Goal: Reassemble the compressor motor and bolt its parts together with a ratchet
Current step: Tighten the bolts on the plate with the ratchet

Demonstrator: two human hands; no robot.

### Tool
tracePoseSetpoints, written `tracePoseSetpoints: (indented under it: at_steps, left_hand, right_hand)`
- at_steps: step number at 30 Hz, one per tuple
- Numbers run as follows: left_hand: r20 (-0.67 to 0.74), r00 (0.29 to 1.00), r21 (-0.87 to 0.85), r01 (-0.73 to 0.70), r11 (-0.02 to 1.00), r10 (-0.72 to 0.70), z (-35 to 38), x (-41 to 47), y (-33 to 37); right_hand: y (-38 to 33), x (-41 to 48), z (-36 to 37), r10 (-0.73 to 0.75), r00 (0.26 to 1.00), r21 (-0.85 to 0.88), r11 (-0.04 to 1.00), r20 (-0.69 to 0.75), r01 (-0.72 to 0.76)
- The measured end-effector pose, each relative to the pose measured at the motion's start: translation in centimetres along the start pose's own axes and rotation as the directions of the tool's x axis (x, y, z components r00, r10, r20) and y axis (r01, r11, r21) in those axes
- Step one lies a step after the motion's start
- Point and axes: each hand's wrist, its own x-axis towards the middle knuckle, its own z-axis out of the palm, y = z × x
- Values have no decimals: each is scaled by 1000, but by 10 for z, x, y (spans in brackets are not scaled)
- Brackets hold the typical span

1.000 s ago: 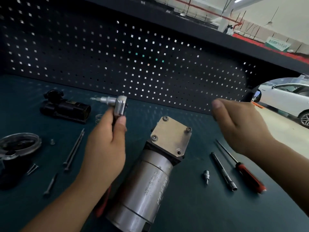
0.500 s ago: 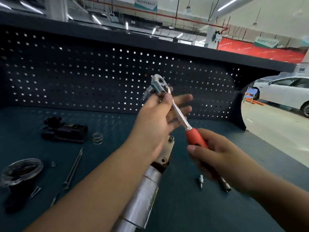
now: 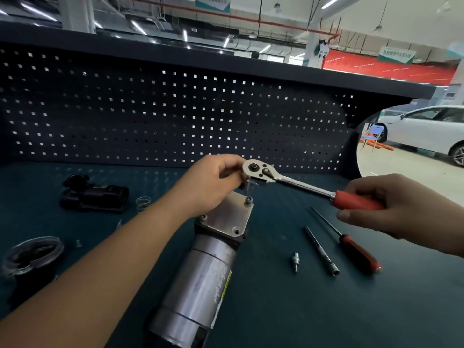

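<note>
Lowered from its raised pose of half a second ago, the ratchet now holds its head just above the far corner bolt of the end plate; tightening appears about to begin, though seating cannot be confirmed. The left hand pinches the ratchet's head, and the right hand grips its red handle, which runs rightward and slightly down. The compressor motor lies on the bench mat, its long axis running away from the person and its plate end towards the pegboard.

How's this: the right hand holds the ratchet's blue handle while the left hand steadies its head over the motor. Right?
No: the head view shows the handle of the ratchet is red, not blue. The right hand holds it; the left hand steadies its head over the motor.
</note>
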Motion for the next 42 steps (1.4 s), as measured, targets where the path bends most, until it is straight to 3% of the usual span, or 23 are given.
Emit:
tracePoseSetpoints:
  at_steps: [8,15,20,24,27,30,35,39,42]
  left_hand:
    - [71,997,-50,8,999,-4,-1,5,-4]
    - [70,997,21,30,999,-31,0,7,-14]
    - [69,998,-43,-2,999,5,1,4,-17]
    - [-19,1000,-106,9,994,-11,10,-1,-22]
    - [-120,992,-160,12,987,-32,19,-6,-25]
    - [-208,978,-99,-4,995,-17,26,-10,-27]
    - [-293,956,30,2,1000,6,35,-15,-27]
    - [-307,952,-3,20,1000,-21,38,-14,-26]
    - [-331,943,3,40,999,-36,42,-14,-26]
  right_hand:
    - [5,-5,9,57,998,-36,998,-11,-58]
    - [11,-5,19,110,994,4,994,6,-110]
    - [10,-2,14,93,996,-58,994,7,-92]
    - [3,4,5,169,979,70,982,118,-178]
    - [-6,-8,13,273,924,255,904,268,-342]
    - [-18,-28,37,268,900,445,798,343,-407]
    - [-55,-48,92,232,920,751,532,315,-391]
    - [-84,-43,138,253,928,861,366,274,-354]
    - [-102,-34,163,278,937,905,306,210,-294]
